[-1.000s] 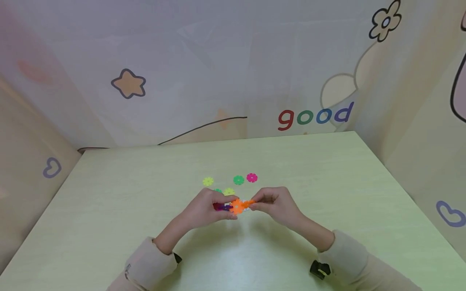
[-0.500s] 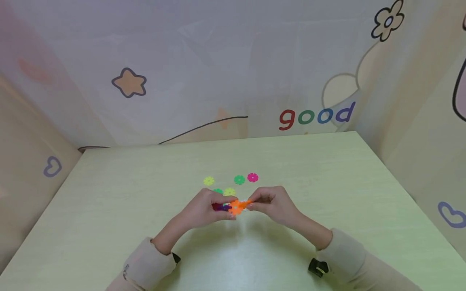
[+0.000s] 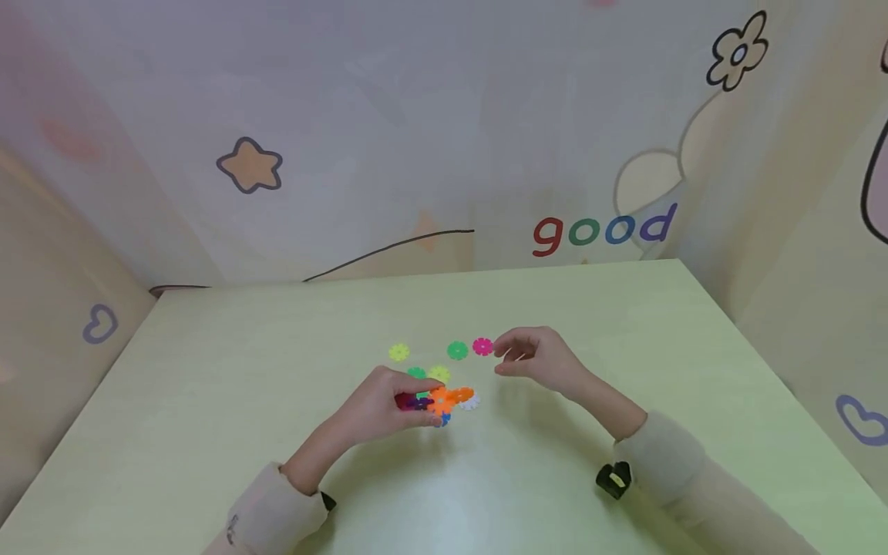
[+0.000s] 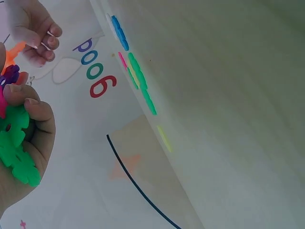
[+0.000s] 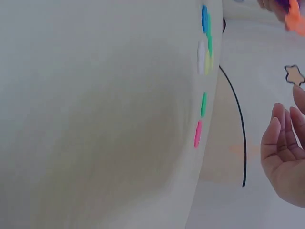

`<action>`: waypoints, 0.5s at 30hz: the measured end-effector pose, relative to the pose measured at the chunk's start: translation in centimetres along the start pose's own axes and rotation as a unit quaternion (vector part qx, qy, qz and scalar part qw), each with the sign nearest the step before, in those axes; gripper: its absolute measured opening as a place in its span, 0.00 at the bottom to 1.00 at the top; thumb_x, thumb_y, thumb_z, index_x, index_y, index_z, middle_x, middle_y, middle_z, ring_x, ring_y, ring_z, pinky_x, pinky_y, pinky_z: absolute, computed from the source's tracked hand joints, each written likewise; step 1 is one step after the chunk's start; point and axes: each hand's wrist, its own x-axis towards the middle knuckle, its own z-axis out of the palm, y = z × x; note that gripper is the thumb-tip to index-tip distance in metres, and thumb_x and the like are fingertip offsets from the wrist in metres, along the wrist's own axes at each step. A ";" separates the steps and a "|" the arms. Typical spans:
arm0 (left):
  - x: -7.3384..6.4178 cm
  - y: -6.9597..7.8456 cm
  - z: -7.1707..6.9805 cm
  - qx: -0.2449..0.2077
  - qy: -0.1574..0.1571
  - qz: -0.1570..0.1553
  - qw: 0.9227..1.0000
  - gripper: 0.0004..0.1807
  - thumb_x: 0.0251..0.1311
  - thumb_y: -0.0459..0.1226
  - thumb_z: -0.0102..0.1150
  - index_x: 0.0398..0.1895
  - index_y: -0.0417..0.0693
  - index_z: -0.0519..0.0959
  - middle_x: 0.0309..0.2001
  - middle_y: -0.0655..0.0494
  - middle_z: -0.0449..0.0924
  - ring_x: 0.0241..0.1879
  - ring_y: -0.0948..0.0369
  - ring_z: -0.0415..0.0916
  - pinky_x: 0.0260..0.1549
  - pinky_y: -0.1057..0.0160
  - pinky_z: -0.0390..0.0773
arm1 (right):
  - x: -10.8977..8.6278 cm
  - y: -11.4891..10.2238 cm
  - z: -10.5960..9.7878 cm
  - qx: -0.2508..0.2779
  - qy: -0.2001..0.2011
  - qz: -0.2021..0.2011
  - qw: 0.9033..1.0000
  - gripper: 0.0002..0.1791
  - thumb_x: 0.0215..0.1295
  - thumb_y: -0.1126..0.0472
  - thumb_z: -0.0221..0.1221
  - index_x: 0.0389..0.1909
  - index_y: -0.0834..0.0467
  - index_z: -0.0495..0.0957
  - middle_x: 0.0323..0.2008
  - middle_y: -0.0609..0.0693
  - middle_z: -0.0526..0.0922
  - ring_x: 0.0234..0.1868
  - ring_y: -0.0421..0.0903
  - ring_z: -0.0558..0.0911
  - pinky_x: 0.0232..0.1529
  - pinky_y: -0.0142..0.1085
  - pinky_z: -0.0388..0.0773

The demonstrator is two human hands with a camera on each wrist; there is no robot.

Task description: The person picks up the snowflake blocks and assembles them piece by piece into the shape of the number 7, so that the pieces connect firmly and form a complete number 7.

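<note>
A joined string of snowflake discs is held by my left hand (image 3: 375,407), thumb and fingers pinching it. Its orange discs (image 3: 441,400) stick out to the right past the fingertips, beside a purple one. In the left wrist view, green discs (image 4: 15,155) of the string lie against the palm, with purple and pink ones above. My right hand (image 3: 544,358) is raised over the table, fingers loosely bent and holding nothing. From the head view its fingertips appear beside a loose pink disc (image 3: 482,346); the right wrist view shows the hand (image 5: 286,152) apart from the tabletop.
Loose snowflake discs lie on the pale table (image 3: 243,370): a green one (image 3: 457,351), a yellow one (image 3: 398,352), another yellow one (image 3: 439,374), a white one (image 3: 470,401) and a blue one (image 3: 442,420), partly hidden. A printed curtain (image 3: 388,139) hangs behind the table.
My right hand has let go of the orange disc and moved up and right toward the pink disc. The left hand has shifted slightly left and down, still holding the string.
</note>
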 end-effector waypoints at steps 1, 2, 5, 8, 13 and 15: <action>0.0 -0.1 0.0 0.002 0.000 -0.001 1.000 0.23 0.42 0.39 0.71 0.45 0.41 0.81 0.17 0.66 0.73 0.13 0.70 0.58 0.14 0.72 0.62 | 0.3 0.2 -0.3 -0.004 0.003 0.008 1.000 0.15 0.52 0.66 0.65 0.42 0.64 0.78 0.38 0.61 0.79 0.35 0.48 0.77 0.34 0.34 0.77; 0.0 -0.1 -0.1 0.002 0.001 -0.002 1.000 0.24 0.42 0.39 0.71 0.46 0.41 0.81 0.16 0.66 0.72 0.13 0.70 0.58 0.14 0.72 0.61 | 0.7 0.3 -0.5 -0.008 0.007 0.016 1.000 0.16 0.52 0.66 0.65 0.43 0.64 0.78 0.38 0.61 0.79 0.35 0.48 0.77 0.35 0.33 0.76; 0.0 -0.4 -0.1 0.003 0.004 -0.005 1.000 0.24 0.42 0.40 0.71 0.46 0.41 0.80 0.16 0.68 0.72 0.13 0.70 0.57 0.13 0.72 0.60 | 1.6 0.7 -1.0 -0.016 0.010 0.031 0.999 0.17 0.53 0.66 0.64 0.44 0.66 0.77 0.36 0.59 0.78 0.34 0.48 0.75 0.34 0.33 0.75; 0.0 -0.5 -0.2 0.004 0.004 -0.008 1.000 0.24 0.43 0.40 0.71 0.47 0.42 0.80 0.14 0.68 0.70 0.13 0.70 0.56 0.13 0.72 0.59 | 2.5 1.0 -1.2 -0.026 0.004 0.040 0.999 0.18 0.53 0.66 0.64 0.45 0.66 0.77 0.33 0.55 0.78 0.33 0.48 0.75 0.33 0.33 0.75; 0.0 -0.5 -0.5 0.004 0.001 -0.014 1.000 0.24 0.43 0.40 0.71 0.47 0.42 0.80 0.12 0.67 0.66 0.13 0.69 0.56 0.13 0.72 0.59 | 3.9 1.6 -1.1 -0.040 -0.013 0.046 0.998 0.18 0.53 0.65 0.64 0.46 0.65 0.77 0.32 0.52 0.77 0.33 0.48 0.74 0.31 0.33 0.75; 0.1 -0.5 -0.7 0.005 0.001 -0.015 1.000 0.24 0.44 0.40 0.70 0.47 0.42 0.80 0.12 0.67 0.66 0.13 0.69 0.56 0.14 0.72 0.59 | 4.6 1.9 -1.1 -0.047 -0.021 0.047 0.998 0.18 0.54 0.66 0.63 0.47 0.65 0.77 0.32 0.53 0.77 0.34 0.48 0.74 0.31 0.33 0.75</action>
